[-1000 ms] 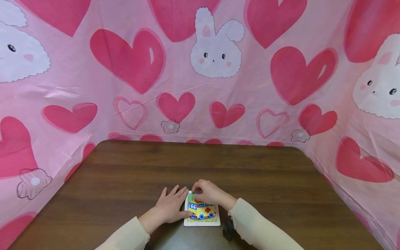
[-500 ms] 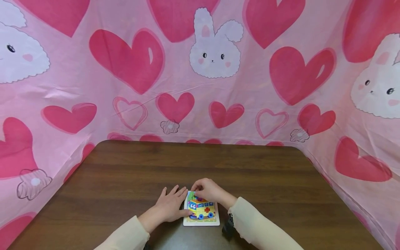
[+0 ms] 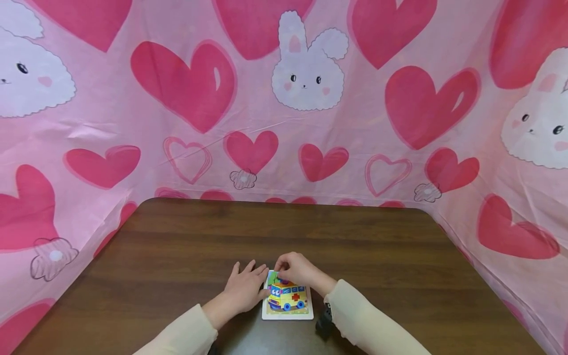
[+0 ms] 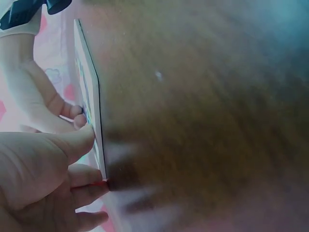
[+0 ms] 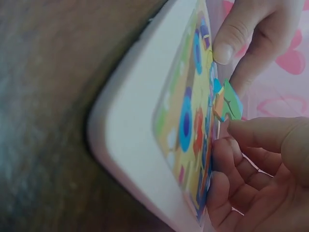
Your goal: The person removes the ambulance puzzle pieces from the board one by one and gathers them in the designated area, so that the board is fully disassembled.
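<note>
A white-framed puzzle board with a yellow ambulance picture lies near the table's front edge. The right hand is over its top edge. In the right wrist view that hand pinches a green puzzle piece, which stands tilted up from the board. The left hand lies spread at the board's left side, its thumb on the left edge. In the left wrist view the left hand has its thumb against the board, fingers extended beside it.
The brown wooden table surrounds the board. A pink cloth with hearts and rabbits hangs behind and on both sides. A dark device sits at the right wrist.
The left thumb has drawn back slightly from the picture toward the board's left edge. The right hand has shifted slightly up the board, uncovering more of the ambulance's roof.
</note>
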Demonstrator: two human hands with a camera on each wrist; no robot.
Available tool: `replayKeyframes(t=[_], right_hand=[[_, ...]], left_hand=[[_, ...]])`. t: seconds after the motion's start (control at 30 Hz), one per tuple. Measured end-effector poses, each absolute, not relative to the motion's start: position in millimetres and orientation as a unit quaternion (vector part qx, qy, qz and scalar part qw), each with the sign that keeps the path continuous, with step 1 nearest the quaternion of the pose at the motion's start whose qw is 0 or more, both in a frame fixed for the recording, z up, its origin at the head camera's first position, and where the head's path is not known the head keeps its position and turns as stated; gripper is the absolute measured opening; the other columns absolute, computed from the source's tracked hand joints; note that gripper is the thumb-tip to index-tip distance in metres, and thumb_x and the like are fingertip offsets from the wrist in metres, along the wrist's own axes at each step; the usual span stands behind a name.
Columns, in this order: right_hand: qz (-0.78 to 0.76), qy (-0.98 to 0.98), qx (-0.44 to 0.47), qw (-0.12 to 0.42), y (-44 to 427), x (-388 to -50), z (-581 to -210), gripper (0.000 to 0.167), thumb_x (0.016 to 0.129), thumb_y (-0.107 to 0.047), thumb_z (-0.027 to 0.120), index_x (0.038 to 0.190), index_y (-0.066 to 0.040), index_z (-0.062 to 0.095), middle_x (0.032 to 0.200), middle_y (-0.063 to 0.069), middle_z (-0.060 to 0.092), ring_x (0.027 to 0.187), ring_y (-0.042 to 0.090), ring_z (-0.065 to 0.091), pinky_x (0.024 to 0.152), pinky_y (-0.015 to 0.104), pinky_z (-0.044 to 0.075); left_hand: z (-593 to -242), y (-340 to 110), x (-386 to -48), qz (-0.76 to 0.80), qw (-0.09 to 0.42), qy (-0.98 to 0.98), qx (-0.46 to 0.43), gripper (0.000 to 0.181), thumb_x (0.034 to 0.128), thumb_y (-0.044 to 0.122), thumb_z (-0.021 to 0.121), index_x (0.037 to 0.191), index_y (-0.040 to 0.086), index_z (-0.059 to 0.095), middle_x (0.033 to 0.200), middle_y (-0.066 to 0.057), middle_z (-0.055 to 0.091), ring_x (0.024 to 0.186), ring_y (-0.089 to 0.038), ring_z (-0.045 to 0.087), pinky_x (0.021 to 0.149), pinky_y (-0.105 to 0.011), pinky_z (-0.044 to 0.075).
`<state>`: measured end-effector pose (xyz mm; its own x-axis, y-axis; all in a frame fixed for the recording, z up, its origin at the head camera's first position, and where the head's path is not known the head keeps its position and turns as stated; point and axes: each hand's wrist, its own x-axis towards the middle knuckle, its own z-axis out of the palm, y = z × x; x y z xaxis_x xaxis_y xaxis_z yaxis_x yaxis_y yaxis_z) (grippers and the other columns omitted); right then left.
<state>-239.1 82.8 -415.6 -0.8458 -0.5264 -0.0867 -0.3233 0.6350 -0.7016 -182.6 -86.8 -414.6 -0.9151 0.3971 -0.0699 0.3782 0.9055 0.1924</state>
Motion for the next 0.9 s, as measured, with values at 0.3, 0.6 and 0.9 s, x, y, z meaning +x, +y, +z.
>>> replayKeyframes(t=[0.3, 0.6, 0.9], right_hand=[[-0.39, 0.875, -0.243, 0.149, 91, -242, -417, 0.004, 0.083, -0.008, 0.068, 0.082, -0.005, 0.065, 0.072, -0.002, 0.057, 0.066, 0.013, 0.052, 0.062, 0.027, 0.044], [-0.441, 0.853, -0.222, 0.168, 105, -246, -414, 0.006, 0.085, -0.014, 0.067, 0.085, -0.008, 0.067, 0.075, 0.002, 0.061, 0.065, 0.018, 0.054, 0.061, 0.031, 0.048], [-0.458, 0.854, -0.201, 0.146, 125, -254, -406, 0.009, 0.086, -0.014, 0.065, 0.089, -0.007, 0.069, 0.078, 0.001, 0.062, 0.067, 0.017, 0.054, 0.064, 0.033, 0.049]], left_hand=[[-414, -87, -183, 0.083, 0.05, 0.975, 0.202, 0.056, 0.0854, 0.041, 0.061, 0.128, 0.006, 0.054, 0.132, -0.008, 0.05, 0.127, -0.034, 0.035, 0.099, -0.059, 0.02], [-416, -91, -183, 0.105, 0.053, 0.967, 0.225, 0.059, 0.0859, 0.042, 0.06, 0.13, 0.004, 0.052, 0.134, -0.01, 0.048, 0.129, -0.035, 0.032, 0.098, -0.061, 0.021], [-414, -92, -182, 0.106, 0.065, 0.967, 0.223, 0.062, 0.0844, 0.044, 0.061, 0.131, 0.005, 0.051, 0.135, -0.009, 0.047, 0.13, -0.034, 0.031, 0.099, -0.061, 0.019]])
